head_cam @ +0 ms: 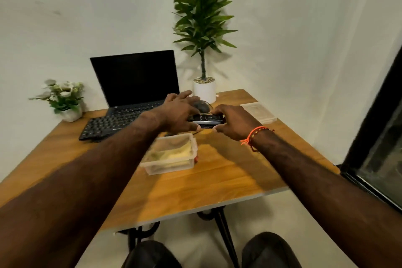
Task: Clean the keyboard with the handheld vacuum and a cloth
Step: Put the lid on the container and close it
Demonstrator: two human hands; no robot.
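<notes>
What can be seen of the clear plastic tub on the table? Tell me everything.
The clear plastic tub is a shallow, lidless rectangular box of translucent plastic with a rimmed edge. It sits flat on the wooden table, near the middle, in front of both hands. Pale yellowish, cloth-like material lies inside, blurred. Something small and red shows at its right side. Neither hand touches it.

bare forearms, orange thread bracelet [254, 136], dark trousers [269, 250]

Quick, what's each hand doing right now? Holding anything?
Left hand: grips one end of the black handheld vacuum.
Right hand: grips the vacuum's other end.
</notes>
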